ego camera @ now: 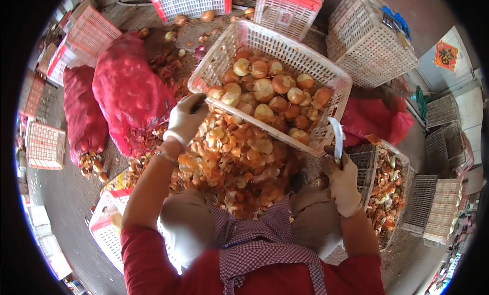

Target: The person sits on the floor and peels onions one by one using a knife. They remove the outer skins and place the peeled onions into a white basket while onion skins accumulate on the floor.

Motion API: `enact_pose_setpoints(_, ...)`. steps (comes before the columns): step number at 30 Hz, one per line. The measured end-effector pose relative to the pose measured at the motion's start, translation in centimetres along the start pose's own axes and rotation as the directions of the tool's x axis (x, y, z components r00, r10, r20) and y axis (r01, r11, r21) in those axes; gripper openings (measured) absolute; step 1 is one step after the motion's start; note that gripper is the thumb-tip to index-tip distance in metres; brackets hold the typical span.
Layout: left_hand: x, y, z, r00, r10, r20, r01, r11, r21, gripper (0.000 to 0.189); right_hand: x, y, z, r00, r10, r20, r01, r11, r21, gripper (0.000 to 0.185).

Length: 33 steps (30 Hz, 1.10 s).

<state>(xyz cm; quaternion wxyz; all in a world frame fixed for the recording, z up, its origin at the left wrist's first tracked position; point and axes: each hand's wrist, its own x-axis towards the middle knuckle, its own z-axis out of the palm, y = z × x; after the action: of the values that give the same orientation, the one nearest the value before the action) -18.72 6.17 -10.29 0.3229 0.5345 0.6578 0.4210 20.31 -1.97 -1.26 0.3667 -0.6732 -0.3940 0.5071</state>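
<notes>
A white plastic crate (263, 127) stands tilted in front of me, holding several brown onions (283, 83), some partly peeled to pale flesh. My left hand (188, 117), in a white glove with dark fingertips, grips the crate's near left corner. At the near right corner, my gloved right hand (345, 188) holds a knife (337, 136) with a short curved blade pointing up. Its dark fingertips are close to the crate's rim; whether they touch it, I cannot tell. Loose onion skins (237, 169) lie heaped between the crate and my knees.
Two red mesh sacks, one large (128, 88) and one narrower (85, 111), lie at left. A crate of peelings (387, 192) stands by my right knee. A red mesh bag (376, 117) lies beyond it. Stacked crates (372, 39) stand at the back right.
</notes>
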Motion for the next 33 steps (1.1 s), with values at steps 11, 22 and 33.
enact_pose_setpoints(11,15.6,0.4,16.6,0.840,-0.407,0.357,0.196,0.844,0.500,0.060,2.4,-2.1,-3.5,0.964,0.174,-0.200,-0.134,0.972,0.195,0.039)
enact_pose_setpoints(22,13.8,-3.1,30.8,0.633,-0.684,0.362,-0.092,0.398,0.913,0.070,3.8,-2.2,-5.2,0.982,0.170,-0.087,-0.138,0.945,0.295,0.041)
enact_pose_setpoints(33,12.0,3.2,21.9,0.621,-0.462,0.633,0.253,0.883,0.396,0.081,3.7,-3.1,-4.8,0.982,0.177,-0.061,-0.156,0.954,0.257,0.035)
